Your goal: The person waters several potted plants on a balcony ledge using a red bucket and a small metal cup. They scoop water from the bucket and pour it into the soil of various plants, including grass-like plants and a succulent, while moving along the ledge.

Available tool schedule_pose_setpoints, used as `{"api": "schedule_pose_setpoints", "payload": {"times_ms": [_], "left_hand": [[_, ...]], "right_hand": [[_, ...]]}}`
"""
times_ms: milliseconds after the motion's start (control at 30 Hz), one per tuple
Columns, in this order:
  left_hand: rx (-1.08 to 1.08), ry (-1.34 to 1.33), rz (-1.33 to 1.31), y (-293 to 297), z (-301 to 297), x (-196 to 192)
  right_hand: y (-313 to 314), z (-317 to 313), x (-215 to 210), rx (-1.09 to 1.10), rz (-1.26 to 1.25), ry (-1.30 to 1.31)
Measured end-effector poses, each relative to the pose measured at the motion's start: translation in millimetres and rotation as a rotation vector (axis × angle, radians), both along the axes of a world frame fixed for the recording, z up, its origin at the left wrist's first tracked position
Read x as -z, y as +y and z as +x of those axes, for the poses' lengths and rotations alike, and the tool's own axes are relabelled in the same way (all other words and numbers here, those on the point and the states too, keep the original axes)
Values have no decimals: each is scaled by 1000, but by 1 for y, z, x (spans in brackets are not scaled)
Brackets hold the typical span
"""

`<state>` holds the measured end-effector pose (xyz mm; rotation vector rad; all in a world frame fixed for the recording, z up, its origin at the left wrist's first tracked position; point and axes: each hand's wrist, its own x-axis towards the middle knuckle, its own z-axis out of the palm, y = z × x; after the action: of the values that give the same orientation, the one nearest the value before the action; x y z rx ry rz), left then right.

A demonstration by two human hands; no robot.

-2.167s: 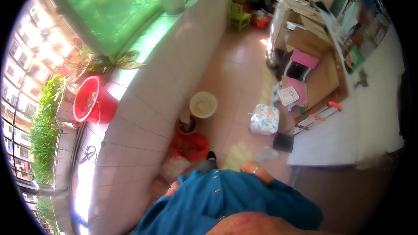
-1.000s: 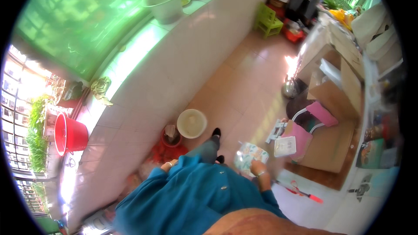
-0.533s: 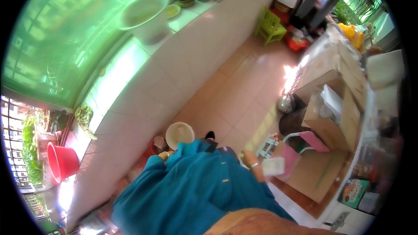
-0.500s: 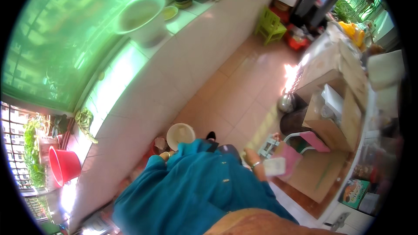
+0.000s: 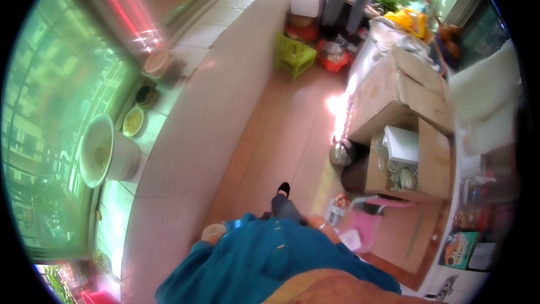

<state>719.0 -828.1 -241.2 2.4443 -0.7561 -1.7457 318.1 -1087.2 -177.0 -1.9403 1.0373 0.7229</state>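
My left hand (image 5: pixel 214 237) hangs low by my left side, mostly covered by my teal sleeve and shirt. Beside it is a pale round tub (image 5: pixel 214 229), partly hidden by my body; whether I touch it I cannot tell. On the other side, my right hand (image 5: pixel 316 222) is down at my hip, a bracelet at the wrist. Its fingers are blurred and partly behind the shirt. Nearest to it are a small white box-like thing (image 5: pixel 350 240) and a pink chair (image 5: pixel 367 225). My black shoe (image 5: pixel 284 188) shows ahead on the tiled floor.
A tiled ledge (image 5: pixel 169 98) on the left bears a large white basin (image 5: pixel 121 155) and small bowls. Ahead stands a green chair (image 5: pixel 295 56). On the right are an open cardboard box (image 5: pixel 436 160), a dark bin (image 5: pixel 354 173) and a flat cardboard sheet (image 5: pixel 408 236).
My view has turned left and I have moved forward. The basin, green chair and boxes now sit further left in view; the pale tub has slid down behind my left arm.
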Motion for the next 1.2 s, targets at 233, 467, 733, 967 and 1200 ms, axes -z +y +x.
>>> {"api": "schedule_pose_setpoints", "payload": {"times_ms": [233, 467, 733, 967, 1200], "left_hand": [[11, -15, -122, -151, -1, -18], [48, -3, -84, -244, 9, -28], [162, 69, -77, -347, 29, -20], [143, 95, -158, -487, 59, -8], [-88, -27, 28, -578, 70, 12]], "right_hand": [[-158, -15, -36, 18, -228, 93], [-262, -7, -29, 23, -287, 100], [-306, 17, -6, 3, -94, -33], [-417, 41, -14, 8, -73, -54], [-502, 21, -13, 172, -189, -90]]}}
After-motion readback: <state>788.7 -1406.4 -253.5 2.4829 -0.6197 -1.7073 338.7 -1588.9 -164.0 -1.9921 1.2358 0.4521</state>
